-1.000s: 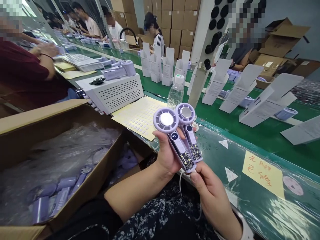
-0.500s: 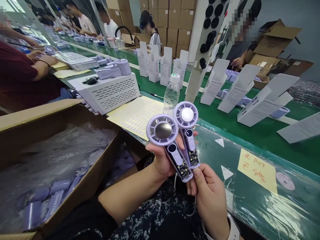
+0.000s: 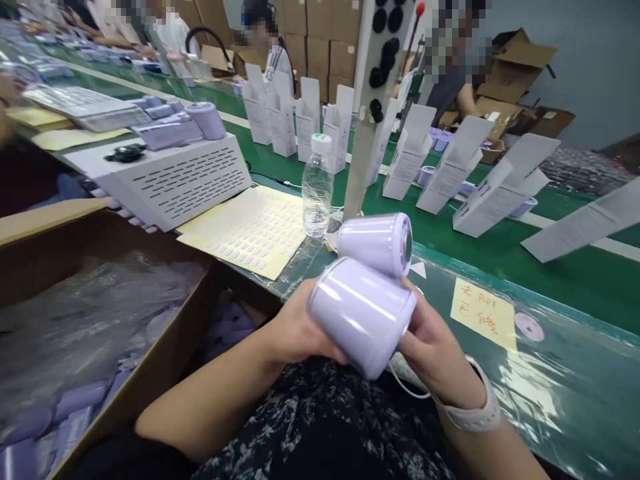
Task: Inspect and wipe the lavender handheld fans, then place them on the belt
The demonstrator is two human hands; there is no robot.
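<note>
Two lilac handheld fans are held together in front of me, their drum-shaped heads turned sideways. The nearer fan (image 3: 363, 317) is tilted toward my lap, and the farther fan (image 3: 373, 243) lies just behind and above it. Around the nearer head's left side curls my left hand (image 3: 300, 327), closed on it. My right hand (image 3: 433, 343) is closed at the right end of the fans, its fingertips partly hidden behind them. The handles are out of sight. Below my right hand hangs a loop of white cable (image 3: 410, 388).
An open carton (image 3: 173, 340) with lilac fans and plastic film stands at left. On the bench are a sticker sheet (image 3: 250, 230), a water bottle (image 3: 317, 187), a slotted white box (image 3: 185, 187) and a handwritten note (image 3: 483, 313). White cartons (image 3: 457, 167) line the green belt. Co-workers sit beyond.
Both fans have been turned from showing their round faces and circuit-board handles to showing the sides of their heads. My right hand has moved up and right. The camera view has shifted.
</note>
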